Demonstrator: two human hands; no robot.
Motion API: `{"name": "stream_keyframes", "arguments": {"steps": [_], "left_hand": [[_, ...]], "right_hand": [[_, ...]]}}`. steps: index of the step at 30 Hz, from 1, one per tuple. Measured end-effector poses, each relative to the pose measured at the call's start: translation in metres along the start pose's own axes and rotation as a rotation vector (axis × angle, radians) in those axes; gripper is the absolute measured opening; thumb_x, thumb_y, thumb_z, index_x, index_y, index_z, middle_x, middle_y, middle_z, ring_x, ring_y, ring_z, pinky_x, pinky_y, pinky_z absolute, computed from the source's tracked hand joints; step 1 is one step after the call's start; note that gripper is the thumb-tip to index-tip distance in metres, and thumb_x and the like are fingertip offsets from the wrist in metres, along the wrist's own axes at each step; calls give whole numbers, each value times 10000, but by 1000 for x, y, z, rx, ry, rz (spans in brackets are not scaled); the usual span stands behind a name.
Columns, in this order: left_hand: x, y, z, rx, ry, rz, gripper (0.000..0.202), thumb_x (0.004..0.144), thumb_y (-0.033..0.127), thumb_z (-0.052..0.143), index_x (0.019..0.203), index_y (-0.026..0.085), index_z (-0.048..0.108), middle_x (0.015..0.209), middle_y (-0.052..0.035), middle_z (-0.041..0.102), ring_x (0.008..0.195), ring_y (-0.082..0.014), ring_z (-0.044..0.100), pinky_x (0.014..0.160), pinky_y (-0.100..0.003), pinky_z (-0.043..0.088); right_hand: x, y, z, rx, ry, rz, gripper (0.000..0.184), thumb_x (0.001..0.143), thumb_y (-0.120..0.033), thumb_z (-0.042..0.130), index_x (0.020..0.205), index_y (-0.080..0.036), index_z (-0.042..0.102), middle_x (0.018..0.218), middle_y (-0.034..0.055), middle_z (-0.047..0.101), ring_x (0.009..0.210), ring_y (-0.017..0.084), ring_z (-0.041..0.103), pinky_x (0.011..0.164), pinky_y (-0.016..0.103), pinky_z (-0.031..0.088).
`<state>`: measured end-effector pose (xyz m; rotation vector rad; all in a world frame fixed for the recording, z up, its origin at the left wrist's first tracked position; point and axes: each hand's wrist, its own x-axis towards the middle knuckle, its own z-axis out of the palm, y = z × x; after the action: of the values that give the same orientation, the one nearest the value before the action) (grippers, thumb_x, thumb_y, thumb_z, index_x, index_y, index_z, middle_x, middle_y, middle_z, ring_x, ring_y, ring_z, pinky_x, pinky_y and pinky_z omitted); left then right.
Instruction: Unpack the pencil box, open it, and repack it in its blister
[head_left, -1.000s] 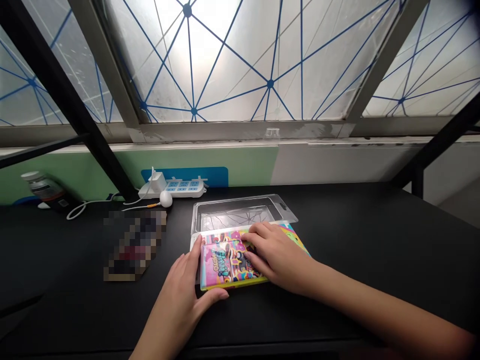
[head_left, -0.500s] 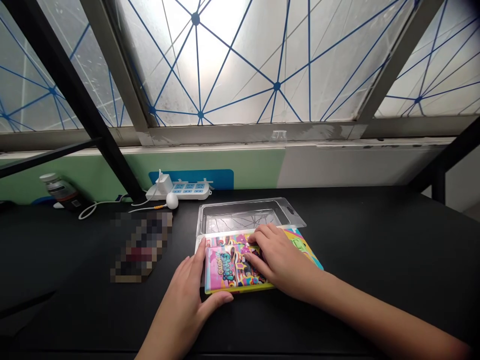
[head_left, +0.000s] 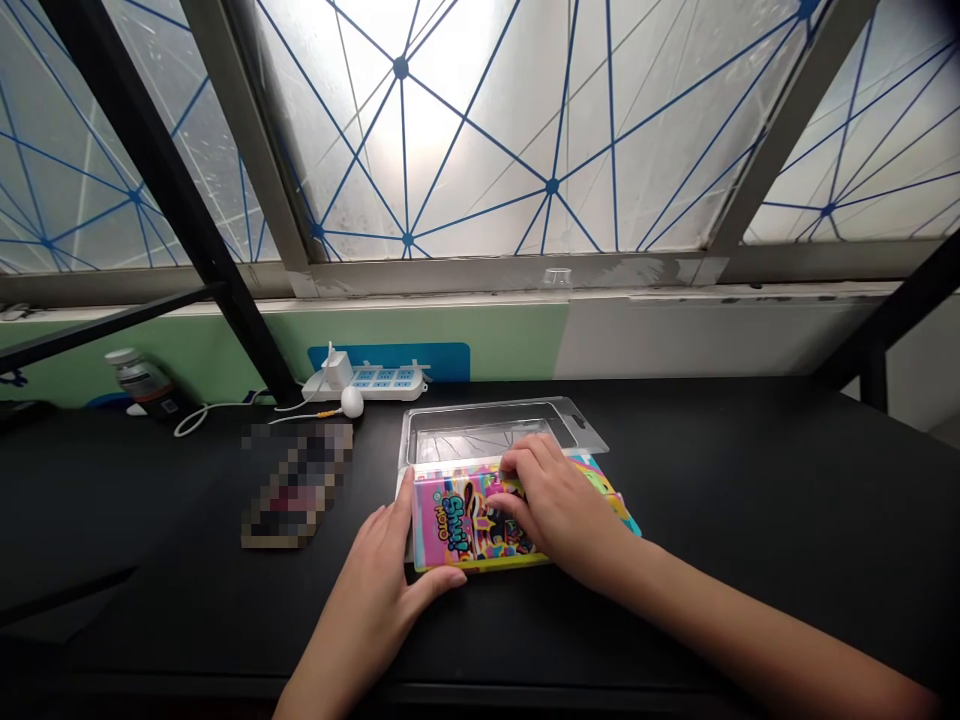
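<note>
Game case (head_left: 469, 520), just one, printed in bright pink and yellow, lies flat on the near half of a single clear plastic clamshell (head_left: 491, 430) on our black surface (head_left: 750, 500). The clamshell's other half opens out at 12 o'clock from the case, and one colourful printed card (head_left: 609, 490) pokes out from beneath it at 2 o'clock.

We have two hands on the case. Our left hand (head_left: 371, 590) clasps its lower-left corner, with the thumb (head_left: 406, 497) along the left edge and the fingers (head_left: 442, 582) curled around the bottom edge. Our right hand (head_left: 559, 510) grips from above, its fingers (head_left: 517, 462) clenched over the upper part.

At 11 o'clock sit one power strip (head_left: 382, 380) and one white plug charger (head_left: 338, 370). At 9 o'clock lies one pixelated object (head_left: 296, 485), too blurred to name.
</note>
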<state>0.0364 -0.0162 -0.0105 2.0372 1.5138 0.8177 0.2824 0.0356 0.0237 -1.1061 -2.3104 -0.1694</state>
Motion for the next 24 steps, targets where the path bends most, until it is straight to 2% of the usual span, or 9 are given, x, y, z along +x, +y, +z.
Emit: {"name": "stream_keyframes", "arguments": {"steps": [3,7,11,13,15,17,20,22,24], "left_hand": [[-2,-3,-3,-51,-27,59,634,998,646,454,1486,247,523,1492,-151,558,1389,-362,494,1159,-552,375],[-10,-11,-6,-148,17,-9,862,967,775,162,1588,225,397,1640,-134,391,1522,-344,329,1240,-547,253],[-14,-14,-8,-198,18,-64,933,936,807,78,1600,222,373,1662,-117,343,1541,-349,280,1247,-575,190],[-13,-11,-8,-180,11,-112,805,999,741,175,1602,243,363,1662,-102,347,1538,-331,295,1242,-580,205],[-10,-8,-7,-109,-6,-118,684,1027,653,358,1591,266,382,1667,-90,340,1536,-325,303,1237,-581,224],[-9,-5,-7,-44,-15,-92,616,1020,589,455,1558,290,443,1663,-83,349,1532,-332,311,1228,-588,249],[-8,-3,-7,-22,-23,-99,538,1024,565,452,1489,309,541,1641,-80,394,1516,-348,343,1202,-606,303],[-9,-3,-9,-32,-21,-109,521,1032,576,412,1427,295,603,1628,-86,419,1504,-351,368,1188,-604,332],[-10,-4,-10,-46,-16,-108,527,1043,587,357,1362,283,645,1636,-84,406,1494,-350,388,1168,-595,368]], "right_hand": [[-3,-5,-10,-15,146,-94,227,1020,-404,549,991,-180,556,963,116,638,904,270,599,776,424,557],[-20,-18,-26,-42,229,-283,64,1021,-239,562,965,-210,574,893,58,661,837,218,610,913,447,531],[-41,-29,-29,-14,117,-333,227,960,-29,487,839,-194,583,753,29,636,671,176,545,760,381,529],[-48,-32,-29,-3,30,-343,242,969,-41,464,833,-188,600,765,44,654,671,186,556,714,375,521],[-51,-31,-31,25,-88,-358,184,1006,-148,500,876,-190,623,824,57,684,723,204,601,776,404,538],[-54,-23,-37,91,-212,-344,142,1002,-318,589,957,-196,645,929,73,715,832,232,651,871,433,548],[-61,8,-49,184,-315,-220,461,889,-550,709,1199,-216,641,1246,131,697,1148,314,647,1002,482,534],[-71,37,-54,184,-317,-104,774,797,-639,759,1427,-248,537,1482,167,566,1366,387,520,1081,563,488],[-82,65,-54,191,-322,74,861,804,-584,779,1540,-304,431,1622,155,408,1453,415,421,1087,595,482]]}}
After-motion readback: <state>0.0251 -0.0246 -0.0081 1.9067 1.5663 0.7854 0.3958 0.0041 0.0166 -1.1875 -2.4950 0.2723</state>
